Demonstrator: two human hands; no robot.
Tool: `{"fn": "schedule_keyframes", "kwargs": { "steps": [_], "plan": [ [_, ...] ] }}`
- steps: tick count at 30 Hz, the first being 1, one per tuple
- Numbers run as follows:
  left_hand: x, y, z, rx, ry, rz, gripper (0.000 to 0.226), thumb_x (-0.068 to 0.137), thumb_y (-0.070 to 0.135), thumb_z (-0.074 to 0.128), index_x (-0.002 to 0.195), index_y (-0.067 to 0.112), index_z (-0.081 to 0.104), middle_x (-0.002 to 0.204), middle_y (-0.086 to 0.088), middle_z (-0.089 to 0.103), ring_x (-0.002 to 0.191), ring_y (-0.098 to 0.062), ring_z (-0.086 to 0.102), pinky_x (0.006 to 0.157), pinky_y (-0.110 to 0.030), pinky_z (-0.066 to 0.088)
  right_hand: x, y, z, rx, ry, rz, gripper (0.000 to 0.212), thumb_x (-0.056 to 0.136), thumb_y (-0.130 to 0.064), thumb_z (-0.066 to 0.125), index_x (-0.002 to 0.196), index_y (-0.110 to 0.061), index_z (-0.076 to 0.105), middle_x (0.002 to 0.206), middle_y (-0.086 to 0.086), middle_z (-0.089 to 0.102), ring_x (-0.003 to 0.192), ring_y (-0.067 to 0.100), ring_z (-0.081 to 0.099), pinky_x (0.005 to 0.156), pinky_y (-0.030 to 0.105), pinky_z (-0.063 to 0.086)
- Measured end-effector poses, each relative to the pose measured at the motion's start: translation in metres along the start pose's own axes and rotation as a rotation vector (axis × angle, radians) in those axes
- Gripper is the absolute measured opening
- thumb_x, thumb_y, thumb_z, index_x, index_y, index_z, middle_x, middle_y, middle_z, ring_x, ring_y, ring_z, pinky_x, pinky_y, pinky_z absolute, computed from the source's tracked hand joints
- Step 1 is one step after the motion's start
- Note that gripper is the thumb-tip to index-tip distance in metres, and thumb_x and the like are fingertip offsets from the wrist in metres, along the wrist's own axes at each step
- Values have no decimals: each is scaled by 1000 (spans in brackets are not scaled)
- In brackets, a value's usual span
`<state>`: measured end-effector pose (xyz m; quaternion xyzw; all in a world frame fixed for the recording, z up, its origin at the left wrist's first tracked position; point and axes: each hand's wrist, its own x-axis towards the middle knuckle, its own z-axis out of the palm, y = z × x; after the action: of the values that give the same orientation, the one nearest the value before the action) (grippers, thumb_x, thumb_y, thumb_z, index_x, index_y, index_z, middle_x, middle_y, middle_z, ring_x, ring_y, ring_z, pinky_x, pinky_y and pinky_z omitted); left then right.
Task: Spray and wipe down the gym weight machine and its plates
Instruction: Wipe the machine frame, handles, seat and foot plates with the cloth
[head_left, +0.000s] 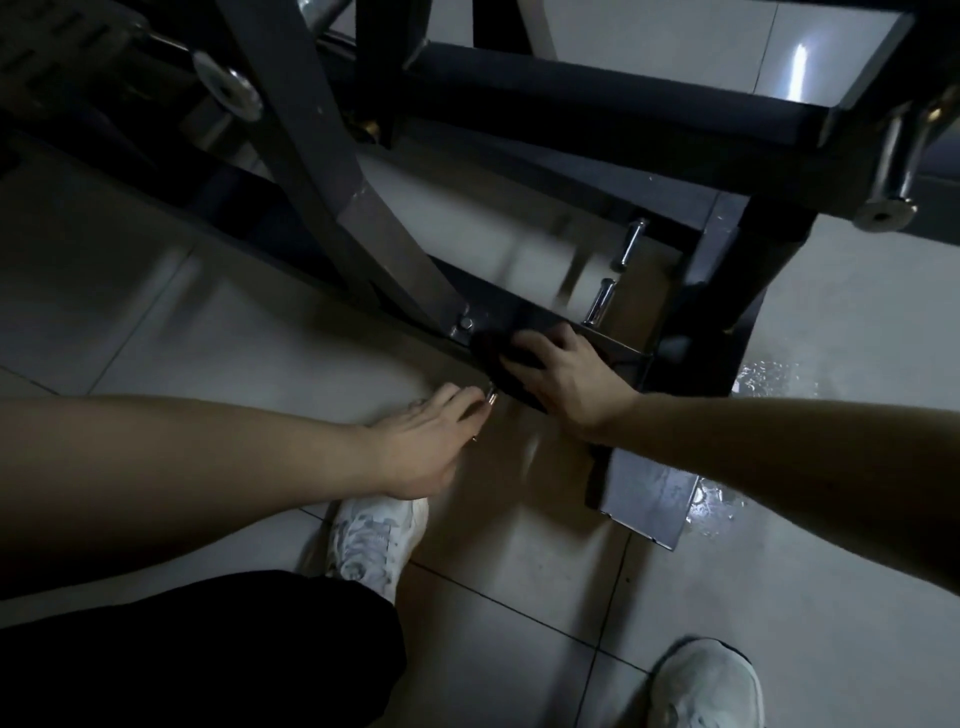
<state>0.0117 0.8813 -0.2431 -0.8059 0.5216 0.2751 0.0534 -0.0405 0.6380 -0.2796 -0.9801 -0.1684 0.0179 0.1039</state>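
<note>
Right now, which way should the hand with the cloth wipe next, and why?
Probably slide the dark cloth, held by the right hand, a little left along the base bar toward the bolt. The cloth already sits on that bar, and the bolt beside it lies uncovered.

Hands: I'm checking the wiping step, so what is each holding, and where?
The right hand grips a dark cloth from above, fingers curled over its top, on the base frame. The left hand holds nothing, fingers straight.
</note>
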Motion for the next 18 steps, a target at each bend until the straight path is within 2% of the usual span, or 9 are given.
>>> {"fn": "schedule_keyframes", "kwargs": {
  "steps": [2,5,7,11,13,16,18],
  "plan": [
    [0,1,-2,2,3,1,82,88,24,57,158,8,18,156,-8,16,138,-27,25,107,-41,43,-37,16,-2,-14,-32,-84,43,99,-21,58,142,-23,59,144,14,49,105,36,46,85,49,52],
    [1,3,-4,-8,0,8,81,90,23,56,158,7,17,156,-7,14,140,-26,25,108,-39,40,-66,31,-6,-21,-46,-98,53,95,-19,67,146,-25,55,147,11,47,106,34,48,86,49,53],
    [1,3,-5,-17,2,9,81,91,24,56,159,8,15,157,-7,12,141,-26,23,109,-40,40,-59,28,-4,-40,-31,-91,59,91,-18,72,147,-27,53,149,9,45,108,35,49,86,49,53],
    [2,1,-5,0,6,14,82,91,26,58,159,9,15,157,-9,14,140,-27,26,110,-40,41,-14,5,5,-106,-15,-135,56,91,-25,67,145,-29,54,154,8,42,116,37,47,87,49,48],
    [3,1,-5,1,9,21,80,92,27,57,159,9,17,157,-9,15,139,-27,26,109,-40,42,5,5,5,-85,-8,-71,55,95,-30,60,149,-26,50,155,8,43,121,38,45,91,53,47],
    [4,-1,-5,3,35,28,76,92,25,56,157,10,20,156,-7,17,139,-26,26,107,-39,41,19,15,2,-2,25,128,54,99,-37,40,147,-19,54,152,12,47,120,42,46,94,59,46],
    [5,-4,-5,-7,20,35,79,90,25,59,157,10,21,155,-7,17,140,-26,25,108,-40,42,36,15,-2,31,38,247,53,101,-37,38,150,-20,50,155,12,42,126,44,40,101,58,40]
  ]
}}
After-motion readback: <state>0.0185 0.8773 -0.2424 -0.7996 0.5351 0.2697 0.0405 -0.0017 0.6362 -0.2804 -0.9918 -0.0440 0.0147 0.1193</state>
